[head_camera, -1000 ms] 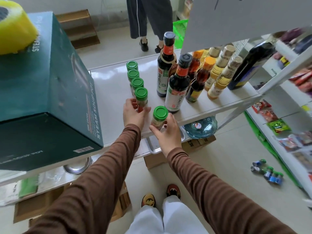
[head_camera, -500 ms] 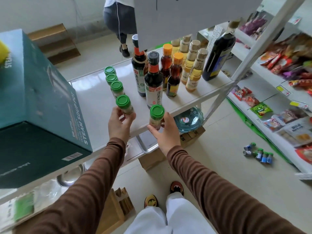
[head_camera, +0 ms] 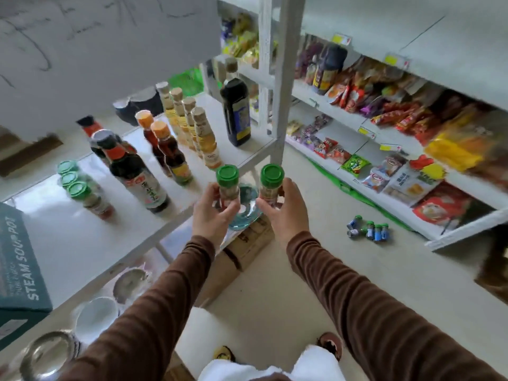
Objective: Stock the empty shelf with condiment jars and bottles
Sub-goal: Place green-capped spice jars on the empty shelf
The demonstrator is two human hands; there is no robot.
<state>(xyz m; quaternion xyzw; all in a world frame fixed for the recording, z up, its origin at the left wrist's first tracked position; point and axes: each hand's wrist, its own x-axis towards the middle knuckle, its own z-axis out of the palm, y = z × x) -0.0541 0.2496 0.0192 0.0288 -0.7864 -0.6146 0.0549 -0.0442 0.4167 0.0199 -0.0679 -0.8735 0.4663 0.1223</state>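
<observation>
1. You are facing the white shelf [head_camera: 82, 243], lying left of both hands, its front edge nearest.
2. Dark sauce bottles [head_camera: 134, 174] are crowding its middle.
3. Your left hand [head_camera: 213, 215] is gripping one upright green-capped jar [head_camera: 227, 182]; your right hand [head_camera: 284, 213] is gripping another jar [head_camera: 270, 185], both off the shelf.

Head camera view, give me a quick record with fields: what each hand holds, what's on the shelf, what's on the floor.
left hand: holds left green-capped jar, upright
right hand: holds right green-capped jar, upright
shelf: three green-capped jars, dark sauce bottles, amber bottles
floor: small blue bottles
</observation>
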